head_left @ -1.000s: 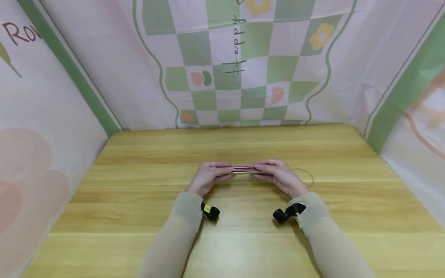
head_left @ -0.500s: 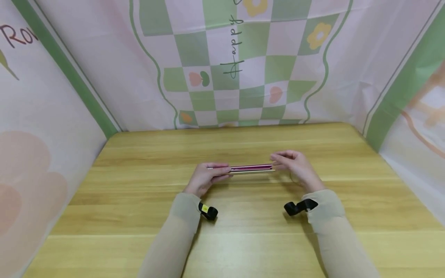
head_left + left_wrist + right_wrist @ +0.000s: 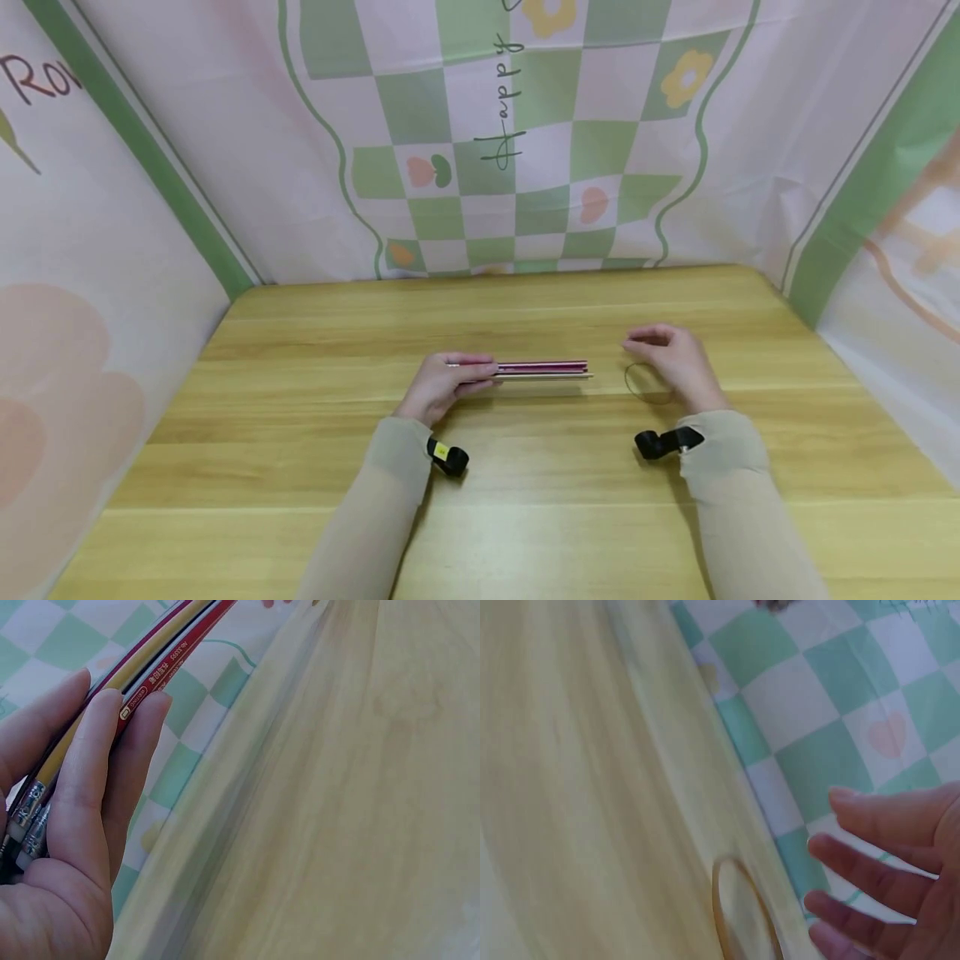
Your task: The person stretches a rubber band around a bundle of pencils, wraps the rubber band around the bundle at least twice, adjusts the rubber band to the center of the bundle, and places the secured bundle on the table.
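My left hand (image 3: pixel 442 385) grips a small bundle of pencils (image 3: pixel 543 368) by one end, holding it level above the table. In the left wrist view, thumb and fingers wrap the bundle; a red pencil (image 3: pixel 174 661) with printed lettering and a yellow pencil (image 3: pixel 135 666) show, with metal ferrules (image 3: pixel 34 817) near the palm. To the right, my right hand (image 3: pixel 681 365) hovers with nothing between its loosely bent fingers. A thin tan rubber band (image 3: pixel 627 387) lies on the table under that hand; the right wrist view shows the band (image 3: pixel 716 900) left of the fingers.
The wooden table (image 3: pixel 525 517) spreads under both arms. A fabric backdrop (image 3: pixel 487 217) with green and white checks rises behind its far edge, and printed fabric walls stand on either side. A black wrist camera (image 3: pixel 447 458) sits on each sleeve.
My right hand has let go of the pencils' right end and moved right, over to the rubber band. My left hand has stayed nearly still, keeping its grip on the pencils.
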Tool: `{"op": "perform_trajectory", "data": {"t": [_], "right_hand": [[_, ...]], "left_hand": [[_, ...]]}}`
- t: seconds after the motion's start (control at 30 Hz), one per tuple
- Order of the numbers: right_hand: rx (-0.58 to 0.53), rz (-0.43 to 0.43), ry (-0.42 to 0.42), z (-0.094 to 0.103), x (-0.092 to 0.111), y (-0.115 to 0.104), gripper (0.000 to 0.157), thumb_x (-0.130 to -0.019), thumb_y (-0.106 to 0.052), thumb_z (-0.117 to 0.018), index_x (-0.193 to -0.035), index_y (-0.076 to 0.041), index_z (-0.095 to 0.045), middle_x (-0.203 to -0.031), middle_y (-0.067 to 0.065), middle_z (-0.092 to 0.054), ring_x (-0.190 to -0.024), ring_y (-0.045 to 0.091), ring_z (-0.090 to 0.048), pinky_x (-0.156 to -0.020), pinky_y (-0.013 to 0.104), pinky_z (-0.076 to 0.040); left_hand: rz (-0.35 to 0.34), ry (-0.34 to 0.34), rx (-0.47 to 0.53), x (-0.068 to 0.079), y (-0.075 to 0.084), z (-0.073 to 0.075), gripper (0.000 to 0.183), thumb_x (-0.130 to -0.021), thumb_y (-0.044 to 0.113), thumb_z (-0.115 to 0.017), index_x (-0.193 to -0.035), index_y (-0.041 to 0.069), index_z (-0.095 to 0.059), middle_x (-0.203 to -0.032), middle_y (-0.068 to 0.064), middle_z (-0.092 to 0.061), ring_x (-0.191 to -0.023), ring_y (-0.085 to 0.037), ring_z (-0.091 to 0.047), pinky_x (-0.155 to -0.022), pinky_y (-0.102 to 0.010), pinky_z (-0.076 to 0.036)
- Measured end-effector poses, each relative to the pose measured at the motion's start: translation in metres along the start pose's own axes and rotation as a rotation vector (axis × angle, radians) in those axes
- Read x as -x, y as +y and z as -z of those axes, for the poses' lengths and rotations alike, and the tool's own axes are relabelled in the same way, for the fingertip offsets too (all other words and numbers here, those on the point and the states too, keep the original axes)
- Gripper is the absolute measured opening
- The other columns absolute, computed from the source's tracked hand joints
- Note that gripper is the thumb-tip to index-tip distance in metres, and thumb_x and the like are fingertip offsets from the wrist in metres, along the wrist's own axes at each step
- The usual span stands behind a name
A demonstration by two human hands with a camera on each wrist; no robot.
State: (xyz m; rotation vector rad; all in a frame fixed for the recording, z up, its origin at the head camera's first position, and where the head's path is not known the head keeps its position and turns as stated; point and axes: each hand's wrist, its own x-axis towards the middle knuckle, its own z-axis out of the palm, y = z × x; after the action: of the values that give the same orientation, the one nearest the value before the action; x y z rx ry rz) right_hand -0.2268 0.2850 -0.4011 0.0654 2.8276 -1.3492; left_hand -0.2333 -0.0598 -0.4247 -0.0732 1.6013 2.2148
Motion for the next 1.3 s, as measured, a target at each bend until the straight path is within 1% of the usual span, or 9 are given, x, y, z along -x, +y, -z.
{"op": "perform_trajectory", "data": {"t": [0.17, 0.3, 0.57, 0.67, 0.77, 0.9, 1.0, 1.17, 1.3], "right_hand": [[0.127, 0.005, -0.009, 0.006, 0.001, 0.009, 0.042, -0.093, -0.023, -0.070, -0.121, 0.007, -0.063, -0.123, 0.029, -0.064, -0.115, 0.044, -0.057, -0.101, 0.057, -0.046], [0.204, -0.035, -0.080, 0.010, 0.001, 0.015, 0.044, -0.089, -0.027, -0.074, -0.116, 0.007, -0.064, -0.119, 0.029, -0.064, -0.110, 0.044, -0.057, -0.097, 0.058, -0.047], [0.309, -0.012, -0.133, 0.011, 0.000, 0.019, 0.030, -0.095, -0.026, -0.065, -0.102, 0.003, -0.069, -0.107, 0.024, -0.068, -0.104, 0.042, -0.059, -0.097, 0.060, -0.046], [0.282, 0.005, -0.131, 0.010, -0.001, 0.020, 0.031, -0.098, -0.025, -0.061, -0.104, 0.005, -0.066, -0.107, 0.025, -0.067, -0.102, 0.039, -0.059, -0.092, 0.053, -0.050], [0.140, 0.002, -0.160, 0.008, -0.003, 0.018, 0.032, -0.102, -0.022, -0.053, -0.110, 0.008, -0.058, -0.103, 0.022, -0.068, -0.094, 0.027, -0.062, -0.083, 0.038, -0.054], [-0.182, -0.027, -0.205, 0.005, -0.005, 0.014, 0.028, -0.105, -0.016, -0.047, -0.118, 0.009, -0.047, -0.087, 0.004, -0.069, -0.080, 0.008, -0.064, -0.073, 0.022, -0.058], [-0.424, -0.049, -0.214, 0.004, -0.004, 0.008, 0.022, -0.104, -0.015, -0.050, -0.117, 0.003, -0.045, -0.082, -0.007, -0.066, -0.073, 0.004, -0.062, -0.069, 0.020, -0.059], [-0.767, -0.063, -0.234, 0.001, -0.002, -0.001, 0.005, -0.101, -0.012, -0.057, -0.104, -0.009, -0.056, -0.083, -0.003, -0.067, -0.071, 0.008, -0.064, -0.068, 0.021, -0.060], [-0.935, -0.057, -0.272, -0.005, -0.002, -0.007, 0.007, -0.100, -0.011, -0.059, -0.102, -0.013, -0.065, -0.092, 0.000, -0.072, -0.078, 0.012, -0.068, -0.075, 0.025, -0.063]], "left_hand": [[-0.005, -0.011, -0.011, 0.001, 0.000, 0.000, 0.030, -0.088, -0.009, -0.068, -0.118, -0.013, -0.065, -0.112, -0.022, -0.071, -0.094, -0.027, -0.074, -0.090, -0.033, -0.062], [-0.007, -0.027, -0.023, 0.001, 0.000, 0.000, 0.030, -0.087, -0.008, -0.069, -0.117, -0.013, -0.065, -0.109, -0.021, -0.071, -0.093, -0.027, -0.074, -0.090, -0.034, -0.062], [-0.002, -0.037, -0.032, 0.003, 0.001, -0.001, 0.030, -0.087, -0.008, -0.069, -0.116, -0.013, -0.065, -0.110, -0.021, -0.071, -0.092, -0.026, -0.074, -0.091, -0.033, -0.061], [0.001, -0.036, -0.040, 0.004, 0.002, -0.001, 0.030, -0.088, -0.007, -0.069, -0.117, -0.012, -0.065, -0.110, -0.020, -0.071, -0.092, -0.026, -0.074, -0.090, -0.033, -0.061], [-0.006, -0.042, -0.045, 0.003, 0.003, -0.001, 0.030, -0.088, -0.006, -0.069, -0.117, -0.013, -0.065, -0.111, -0.020, -0.071, -0.092, -0.026, -0.074, -0.090, -0.033, -0.061], [-0.012, -0.046, -0.035, 0.002, 0.002, -0.001, 0.030, -0.088, -0.007, -0.068, -0.117, -0.013, -0.065, -0.109, -0.020, -0.072, -0.091, -0.026, -0.075, -0.090, -0.033, -0.061], [-0.010, -0.045, -0.024, 0.003, 0.003, -0.001, 0.030, -0.088, -0.007, -0.068, -0.117, -0.013, -0.064, -0.107, -0.019, -0.072, -0.090, -0.026, -0.075, -0.090, -0.033, -0.061], [-0.009, -0.031, -0.001, 0.004, 0.006, -0.002, 0.029, -0.089, -0.008, -0.066, -0.117, -0.014, -0.064, -0.108, -0.021, -0.072, -0.089, -0.026, -0.075, -0.088, -0.032, -0.062], [-0.016, -0.024, 0.020, 0.005, 0.009, -0.002, 0.029, -0.089, -0.010, -0.065, -0.117, -0.015, -0.064, -0.109, -0.022, -0.071, -0.088, -0.026, -0.075, -0.087, -0.032, -0.062]]}}
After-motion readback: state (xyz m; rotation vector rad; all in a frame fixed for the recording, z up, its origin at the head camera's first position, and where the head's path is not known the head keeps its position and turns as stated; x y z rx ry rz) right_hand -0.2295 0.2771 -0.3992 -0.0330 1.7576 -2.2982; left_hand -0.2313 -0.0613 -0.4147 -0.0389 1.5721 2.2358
